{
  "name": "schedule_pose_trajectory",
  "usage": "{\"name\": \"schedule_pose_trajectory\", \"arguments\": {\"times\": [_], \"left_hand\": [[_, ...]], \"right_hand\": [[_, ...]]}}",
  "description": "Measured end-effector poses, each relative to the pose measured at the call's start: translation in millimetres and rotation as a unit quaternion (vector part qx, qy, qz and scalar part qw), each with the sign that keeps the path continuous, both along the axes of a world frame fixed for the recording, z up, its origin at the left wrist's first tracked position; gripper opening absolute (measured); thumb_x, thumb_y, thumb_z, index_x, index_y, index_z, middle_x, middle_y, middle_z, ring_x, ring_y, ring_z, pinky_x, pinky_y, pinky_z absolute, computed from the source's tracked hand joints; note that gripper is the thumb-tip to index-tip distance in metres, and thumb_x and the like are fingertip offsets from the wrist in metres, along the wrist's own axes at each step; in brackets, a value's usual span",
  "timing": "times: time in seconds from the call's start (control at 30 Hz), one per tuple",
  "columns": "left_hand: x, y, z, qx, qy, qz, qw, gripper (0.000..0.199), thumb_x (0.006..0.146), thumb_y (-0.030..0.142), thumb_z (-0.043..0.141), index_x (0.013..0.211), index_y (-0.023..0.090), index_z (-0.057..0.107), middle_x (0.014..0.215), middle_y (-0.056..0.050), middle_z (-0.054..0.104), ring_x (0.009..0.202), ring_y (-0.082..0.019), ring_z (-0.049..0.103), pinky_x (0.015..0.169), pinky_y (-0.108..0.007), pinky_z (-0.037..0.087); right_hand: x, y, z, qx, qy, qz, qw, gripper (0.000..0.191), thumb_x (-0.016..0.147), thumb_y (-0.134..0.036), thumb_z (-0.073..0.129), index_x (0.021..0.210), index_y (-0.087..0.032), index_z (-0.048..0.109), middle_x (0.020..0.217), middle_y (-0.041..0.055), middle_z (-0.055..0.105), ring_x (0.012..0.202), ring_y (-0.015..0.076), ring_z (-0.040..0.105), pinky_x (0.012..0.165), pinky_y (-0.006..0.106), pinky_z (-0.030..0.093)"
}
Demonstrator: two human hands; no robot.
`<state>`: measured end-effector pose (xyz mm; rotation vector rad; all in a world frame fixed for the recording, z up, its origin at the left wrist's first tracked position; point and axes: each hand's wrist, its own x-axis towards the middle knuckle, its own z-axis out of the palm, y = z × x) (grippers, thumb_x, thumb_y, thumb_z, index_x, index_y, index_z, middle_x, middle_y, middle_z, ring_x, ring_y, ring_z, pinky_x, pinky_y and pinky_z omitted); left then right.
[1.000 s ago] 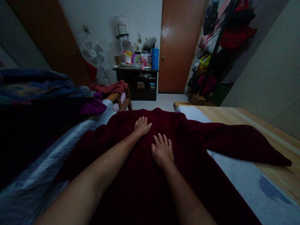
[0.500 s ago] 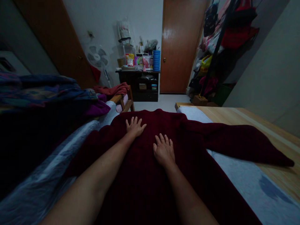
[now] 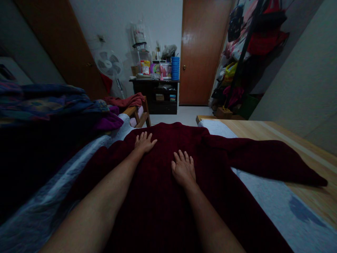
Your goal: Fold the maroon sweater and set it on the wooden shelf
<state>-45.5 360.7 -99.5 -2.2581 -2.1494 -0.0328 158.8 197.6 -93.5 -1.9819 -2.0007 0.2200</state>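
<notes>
Both hands lie palm down and apart on a dark red long-sleeved garment (image 3: 158, 203), which is spread out beneath them and stretches back behind them. The left hand (image 3: 145, 142) sits farther forward, near the garment's far edge, fingers fanned; the right hand (image 3: 183, 169) rests a bit further back, its fingers slightly spread too. Off to the right of the right hand, one sleeve (image 3: 268, 158) reaches across a pale cloth (image 3: 276, 200) and onto a wooden surface (image 3: 263, 130). Left of the left hand I can see a heap of clothes (image 3: 58, 105), with a purple cloth (image 3: 112, 121) at the side nearest that hand. Well beyond the hands stand a dark cabinet (image 3: 164, 109) and a brown door (image 3: 201, 56), with a fan (image 3: 108, 64) farther left.
</notes>
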Motion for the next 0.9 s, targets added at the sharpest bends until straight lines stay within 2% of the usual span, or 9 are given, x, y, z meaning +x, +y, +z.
{"name": "schedule_pose_trajectory", "arguments": {"times": [0.17, 0.3, 0.4, 0.57, 0.77, 0.83, 0.9], "left_hand": [[8.8, -23.9, 3.1, -0.012, -0.019, -0.03, 0.999, 0.067, 0.094, 0.053, 0.018, 0.148, 0.016, 0.029, 0.157, -0.011, 0.022, 0.145, -0.026, 0.014, 0.115, -0.047, 0.015], [24.0, -60.4, 5.6, -0.051, -0.052, -0.032, 0.997, 0.071, 0.09, 0.065, 0.019, 0.149, 0.026, 0.026, 0.158, -0.009, 0.017, 0.143, -0.038, 0.012, 0.109, -0.062, 0.017], [30.1, -95.5, 3.5, -0.052, -0.051, -0.056, 0.996, 0.069, 0.09, 0.067, 0.02, 0.149, 0.032, 0.025, 0.158, -0.009, 0.017, 0.143, -0.04, 0.013, 0.106, -0.066, 0.017], [23.0, -149.1, 1.6, 0.022, -0.024, -0.115, 0.993, 0.063, 0.092, 0.061, 0.027, 0.146, 0.029, 0.032, 0.155, -0.008, 0.027, 0.143, -0.032, 0.019, 0.112, -0.055, 0.019], [17.8, -192.8, 9.9, 0.068, -0.034, -0.134, 0.988, 0.052, 0.095, 0.042, 0.036, 0.144, 0.023, 0.037, 0.153, -0.009, 0.032, 0.14, -0.025, 0.03, 0.112, -0.045, 0.027], [21.1, -207.7, 12.5, 0.097, -0.048, -0.167, 0.98, 0.051, 0.095, 0.035, 0.036, 0.144, 0.022, 0.036, 0.155, -0.009, 0.029, 0.139, -0.023, 0.032, 0.112, -0.042, 0.028], [25.5, -224.6, 14.3, 0.092, -0.062, -0.216, 0.97, 0.049, 0.096, 0.033, 0.036, 0.144, 0.023, 0.037, 0.154, -0.006, 0.03, 0.139, -0.021, 0.032, 0.113, -0.039, 0.028]], "right_hand": [[-0.1, 0.4, -0.3, -0.004, -0.007, -0.001, 1.0, 0.053, 0.094, -0.041, 0.032, 0.144, -0.025, 0.039, 0.154, 0.003, 0.031, 0.142, 0.0256, 0.02, 0.114, 0.046, 0.01], [0.0, 0.8, -0.5, -0.008, -0.009, -0.004, 1.0, 0.053, 0.094, -0.041, 0.032, 0.144, -0.026, 0.039, 0.154, 0.0028, 0.03, 0.142, 0.0261, 0.019, 0.113, 0.047, 0.01], [0.5, 0.5, 0.2, -0.013, -0.009, 0.0, 1.0, 0.053, 0.094, -0.041, 0.032, 0.144, -0.025, 0.038, 0.154, 0.0033, 0.03, 0.142, 0.0261, 0.019, 0.113, 0.047, 0.011], [1.7, 0.2, 1.7, -0.018, -0.009, 0.003, 1.0, 0.054, 0.094, -0.042, 0.032, 0.144, -0.025, 0.038, 0.154, 0.0031, 0.03, 0.142, 0.0255, 0.019, 0.113, 0.046, 0.01], [3.2, -1.4, 2.1, -0.016, -0.016, 0.005, 1.0, 0.054, 0.094, -0.042, 0.031, 0.144, -0.024, 0.038, 0.154, 0.0033, 0.031, 0.142, 0.0244, 0.019, 0.113, 0.045, 0.011], [3.5, -2.6, 2.0, -0.006, -0.018, 0.004, 1.0, 0.054, 0.094, -0.042, 0.03, 0.144, -0.024, 0.039, 0.153, 0.0034, 0.032, 0.141, 0.0247, 0.02, 0.113, 0.045, 0.011], [3.3, -3.4, 2.4, -0.004, -0.02, 0.003, 1.0, 0.054, 0.094, -0.042, 0.03, 0.143, -0.023, 0.039, 0.153, 0.0033, 0.032, 0.141, 0.0244, 0.021, 0.113, 0.045, 0.012]]}}
